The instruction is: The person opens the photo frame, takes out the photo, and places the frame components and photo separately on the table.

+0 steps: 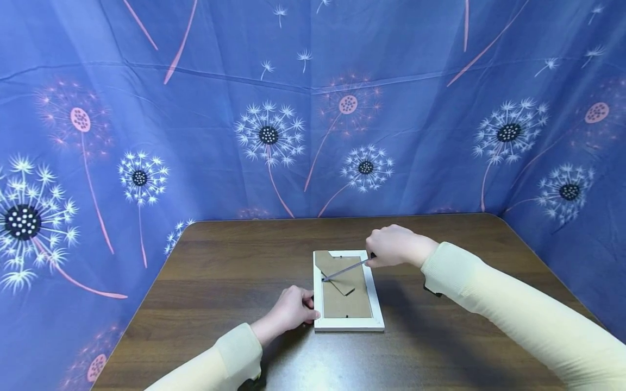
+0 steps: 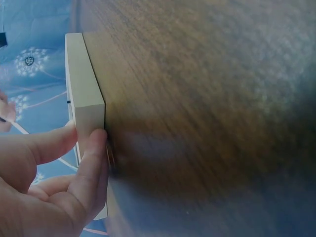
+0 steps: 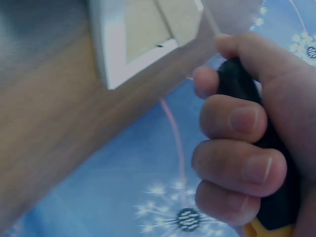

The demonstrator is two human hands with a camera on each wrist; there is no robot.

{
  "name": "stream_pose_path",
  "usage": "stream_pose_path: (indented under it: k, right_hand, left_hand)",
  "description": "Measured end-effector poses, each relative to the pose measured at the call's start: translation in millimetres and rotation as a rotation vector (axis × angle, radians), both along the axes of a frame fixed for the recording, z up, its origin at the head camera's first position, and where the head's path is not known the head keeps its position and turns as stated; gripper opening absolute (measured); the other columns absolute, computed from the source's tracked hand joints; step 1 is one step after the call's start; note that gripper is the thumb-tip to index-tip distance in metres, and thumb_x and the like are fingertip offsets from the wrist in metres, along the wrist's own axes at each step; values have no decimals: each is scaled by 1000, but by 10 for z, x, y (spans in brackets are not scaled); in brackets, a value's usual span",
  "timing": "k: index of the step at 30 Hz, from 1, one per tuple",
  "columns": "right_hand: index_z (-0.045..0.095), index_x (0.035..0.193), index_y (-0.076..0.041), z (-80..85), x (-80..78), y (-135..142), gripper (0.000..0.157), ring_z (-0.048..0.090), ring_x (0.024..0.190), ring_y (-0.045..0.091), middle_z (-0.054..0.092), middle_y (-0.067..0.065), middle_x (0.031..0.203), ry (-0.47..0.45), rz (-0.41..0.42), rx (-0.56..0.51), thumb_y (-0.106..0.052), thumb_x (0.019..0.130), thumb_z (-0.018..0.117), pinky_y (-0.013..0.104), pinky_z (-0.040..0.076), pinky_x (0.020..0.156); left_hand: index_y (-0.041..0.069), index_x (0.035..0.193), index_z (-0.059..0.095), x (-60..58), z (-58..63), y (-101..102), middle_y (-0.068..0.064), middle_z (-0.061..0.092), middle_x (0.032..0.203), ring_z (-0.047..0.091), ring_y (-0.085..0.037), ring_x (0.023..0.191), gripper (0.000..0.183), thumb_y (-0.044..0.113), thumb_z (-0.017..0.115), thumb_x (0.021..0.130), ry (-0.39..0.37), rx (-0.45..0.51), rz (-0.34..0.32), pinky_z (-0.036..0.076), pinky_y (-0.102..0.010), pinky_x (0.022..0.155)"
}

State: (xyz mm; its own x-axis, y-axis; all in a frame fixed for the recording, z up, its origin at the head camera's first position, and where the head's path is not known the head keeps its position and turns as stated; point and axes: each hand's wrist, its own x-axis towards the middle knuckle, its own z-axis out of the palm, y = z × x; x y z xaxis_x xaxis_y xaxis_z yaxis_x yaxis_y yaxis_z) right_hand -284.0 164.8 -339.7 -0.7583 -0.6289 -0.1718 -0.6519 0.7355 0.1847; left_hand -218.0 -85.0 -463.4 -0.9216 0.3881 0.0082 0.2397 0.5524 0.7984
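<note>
A white picture frame (image 1: 349, 325) lies back side up on the table, its brown backing board (image 1: 347, 308) and easel stand (image 1: 338, 280) facing upward. My left hand (image 1: 288, 308) pinches the frame's left edge near the front, thumb on top; in the left wrist view the fingertips press the outer side, close to the wood. My right hand (image 1: 393, 245) grips a screwdriver (image 1: 348, 268) over the frame's right edge. Its black handle (image 3: 239, 81) has a yellow end, with fingers curled round it. The thin shaft slants down left, its tip at the inner left edge beside a small dark tab.
Small black tabs also sit at the backing's front (image 1: 347, 316) and far (image 1: 340, 257) edges. The brown wooden table (image 1: 235, 260) has rounded far corners. Behind it and at both sides hangs a blue cloth (image 1: 205, 136) with a dandelion print.
</note>
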Motion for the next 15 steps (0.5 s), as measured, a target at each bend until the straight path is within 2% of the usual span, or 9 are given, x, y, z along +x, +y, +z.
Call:
stream_pose_path:
  k: [4, 8, 11, 15]
  right_hand:
    - [56, 58, -19, 129, -20, -160, 33, 40, 49, 9, 50, -8, 57, -19, -14, 73, -38, 82, 68, 29, 40, 44]
    - [47, 57, -18, 237, -39, -329, 38, 36, 50, 10, 43, -7, 58, -43, -49, 148, -38, 82, 69, 30, 37, 44]
    - [48, 61, -18, 315, -59, -460, 35, 40, 54, 11, 46, -7, 61, -65, -81, 203, -38, 81, 69, 32, 44, 49]
    - [54, 65, -17, 419, -80, -637, 29, 47, 56, 11, 54, -7, 64, -88, -105, 261, -36, 80, 70, 34, 52, 58]
  left_hand:
    - [-4, 97, 70, -8, 1, 2, -1, 61, 66, 66, -16, 53, 26, -1, 76, 72, -1, 9, -1, 48, -17, 43]
    - [-3, 83, 68, -16, -4, 6, -1, 60, 64, 67, -19, 53, 13, -2, 75, 73, 3, 13, -6, 47, -17, 42]
    - [-1, 76, 66, -22, -7, 7, -1, 60, 63, 67, -20, 53, 10, -2, 76, 72, 7, 12, -7, 47, -17, 42]
    - [-1, 76, 66, -22, -14, 6, 0, 60, 63, 67, -19, 53, 11, -2, 76, 72, 6, 12, -6, 47, -17, 41]
